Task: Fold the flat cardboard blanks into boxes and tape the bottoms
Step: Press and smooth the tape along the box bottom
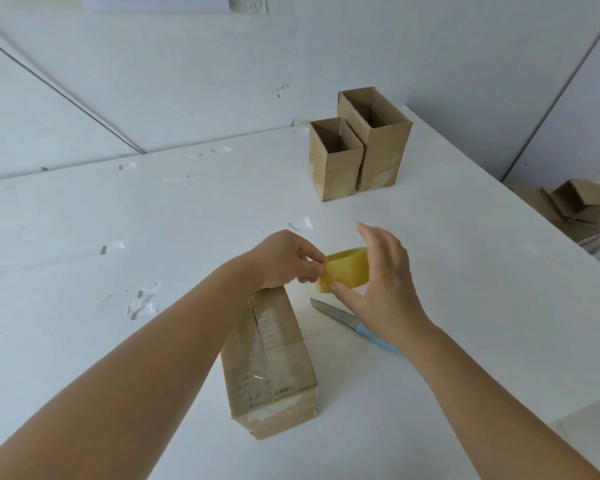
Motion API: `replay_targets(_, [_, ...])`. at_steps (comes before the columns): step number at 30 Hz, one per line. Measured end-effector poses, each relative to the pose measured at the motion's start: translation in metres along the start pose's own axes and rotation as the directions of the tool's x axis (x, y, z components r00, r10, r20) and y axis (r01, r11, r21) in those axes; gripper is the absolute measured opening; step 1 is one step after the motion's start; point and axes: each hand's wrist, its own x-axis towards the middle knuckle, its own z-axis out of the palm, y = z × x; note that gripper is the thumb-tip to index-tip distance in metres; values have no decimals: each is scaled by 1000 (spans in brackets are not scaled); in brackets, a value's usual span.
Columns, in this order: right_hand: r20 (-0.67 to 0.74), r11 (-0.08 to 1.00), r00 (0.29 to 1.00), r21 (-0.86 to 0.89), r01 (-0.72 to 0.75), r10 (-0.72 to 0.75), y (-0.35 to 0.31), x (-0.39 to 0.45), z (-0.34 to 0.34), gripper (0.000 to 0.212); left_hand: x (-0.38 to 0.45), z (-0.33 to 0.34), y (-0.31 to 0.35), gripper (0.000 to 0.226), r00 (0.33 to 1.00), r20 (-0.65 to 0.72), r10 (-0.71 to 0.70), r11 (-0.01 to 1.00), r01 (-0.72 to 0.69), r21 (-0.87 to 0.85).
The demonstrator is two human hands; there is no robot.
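pinching the tape end, left hand (288, 259) faces right hand (381, 282) gripping the tape roll (347, 270) at frame centre, above the box (271, 362) running lengthwise toward the viewer.

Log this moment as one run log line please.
left hand pinches tape end | right hand holds yellow tape roll | brown cardboard box bottom up, taped | blue-handled knife on table

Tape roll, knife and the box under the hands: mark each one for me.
tape roll (349, 270), head view, on its yellow outer face between the two hands.
knife (333, 312), head view, on the bare metal blade.
box (271, 358), head view, on its taped bottom seam.
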Motion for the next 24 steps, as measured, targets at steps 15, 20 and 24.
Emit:
replay_targets(15, [340,921,902,-365,-135,267,43,-52,49,36,-3,5,-4,13,992,-118,33,996,-42,-75])
replay_targets(20, [328,915,907,-382,-128,264,43,-46,43,46,-2,5,-5,11,992,-128,24,996,-34,-79])
replay_targets(24, [288,962,935,-232,-142,208,24,-49,19,35,-3,5,-5,12,991,-133,24,996,-35,-80])
